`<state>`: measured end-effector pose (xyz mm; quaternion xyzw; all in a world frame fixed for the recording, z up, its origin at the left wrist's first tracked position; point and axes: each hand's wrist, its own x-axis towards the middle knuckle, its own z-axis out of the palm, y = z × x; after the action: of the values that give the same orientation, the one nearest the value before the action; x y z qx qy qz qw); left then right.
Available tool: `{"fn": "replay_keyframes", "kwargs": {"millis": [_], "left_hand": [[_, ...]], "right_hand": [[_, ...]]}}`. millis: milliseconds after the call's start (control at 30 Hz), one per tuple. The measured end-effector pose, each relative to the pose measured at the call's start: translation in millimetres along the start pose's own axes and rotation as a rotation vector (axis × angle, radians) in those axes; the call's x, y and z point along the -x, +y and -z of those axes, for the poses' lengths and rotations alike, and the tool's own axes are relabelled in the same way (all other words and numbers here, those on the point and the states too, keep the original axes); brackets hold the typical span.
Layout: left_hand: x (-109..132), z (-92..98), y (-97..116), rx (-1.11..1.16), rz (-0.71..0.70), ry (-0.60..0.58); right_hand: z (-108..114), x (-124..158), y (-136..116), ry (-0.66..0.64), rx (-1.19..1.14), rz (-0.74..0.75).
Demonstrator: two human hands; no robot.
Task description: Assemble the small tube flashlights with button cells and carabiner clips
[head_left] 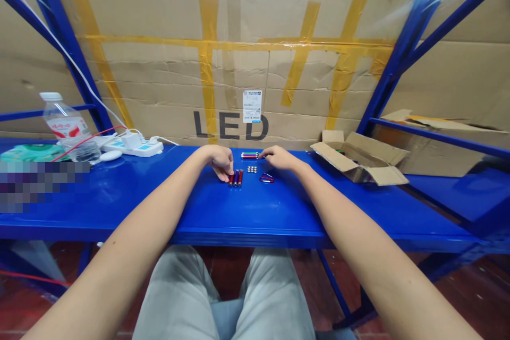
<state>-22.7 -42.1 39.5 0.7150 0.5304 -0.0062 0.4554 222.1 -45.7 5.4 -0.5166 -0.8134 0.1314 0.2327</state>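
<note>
On the blue table, my left hand (221, 162) is closed with its fingertips at the leftmost red metal tube (230, 179) of a short upright-lying row. Beside that tube lie a purple tube (236, 179) and another red tube (240, 178); they look like small flashlight bodies. My right hand (278, 158) has its fingers bent and apart, its tips by the right end of a stack of coloured tubes (249, 155) lying sideways. Between the hands sit several small silver button-like pieces (252, 169). Nearer me are red and blue carabiners (266, 178).
An open cardboard box (358, 156) stands at the right. To the left are a water bottle (69, 127), a white power strip (133, 144) with cables and a green packet (32, 152). A large taped cardboard sheet (167, 79) closes off the back; blue posts flank it.
</note>
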Motion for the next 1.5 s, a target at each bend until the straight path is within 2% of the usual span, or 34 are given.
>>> {"fn": "replay_keyframes", "kwargs": {"millis": [67,100,167,233,267,300,367,467,600,733,867,1033,1333,1500], "left_hand": [[-1.7,2.4,-1.6,0.009,-0.008,-0.008],[-2.5,3.6,-1.7,0.001,-0.006,0.026],[-4.1,4.2,0.5,-0.045,-0.029,0.203],[-6.0,0.7,5.8,-0.085,-0.153,0.426],[-7.3,-2.9,9.3,-0.084,-0.258,0.499],[-8.9,-7.6,13.1,-0.043,-0.384,0.513],[-13.0,-18.9,19.9,0.069,-0.589,0.446],[-20.9,-33.1,25.2,0.2,-0.67,0.424],[-29.3,-35.4,22.8,0.254,-0.693,0.477],[-33.0,-28.6,18.5,0.252,-0.7,0.556],[-36.7,-27.7,17.1,0.302,-0.658,0.563],[-39.5,-29.6,15.5,0.367,-0.674,0.58],[-42.0,-25.0,10.8,0.308,-0.693,0.568],[-43.1,-25.8,10.5,0.295,-0.718,0.522]], "right_hand": [[-1.2,-0.7,-1.5,-0.019,-0.064,-0.007],[-2.1,-1.0,-2.6,-0.032,-0.116,-0.003],[-4.4,-1.1,-6.3,-0.062,-0.252,0.015],[-6.6,-0.5,-11.8,-0.081,-0.399,0.037],[-7.5,-0.1,-14.8,-0.085,-0.461,0.047],[-8.2,0.4,-17.7,-0.084,-0.512,0.056],[-9.0,1.3,-22.3,-0.068,-0.598,0.072],[-9.6,1.6,-24.3,-0.034,-0.694,0.063],[-11.9,-0.6,-20.9,0.009,-0.642,0.043],[-16.2,-3.0,-20.6,0.133,-0.31,0.109],[-20.8,-4.2,-23.5,0.198,-0.089,0.202],[-27.9,-5.9,-21.4,0.134,-0.073,0.215],[-30.8,-4.4,-22.5,0.078,0.022,0.206],[-31.1,-2.5,-23.7,0.128,0.08,0.151]]}}
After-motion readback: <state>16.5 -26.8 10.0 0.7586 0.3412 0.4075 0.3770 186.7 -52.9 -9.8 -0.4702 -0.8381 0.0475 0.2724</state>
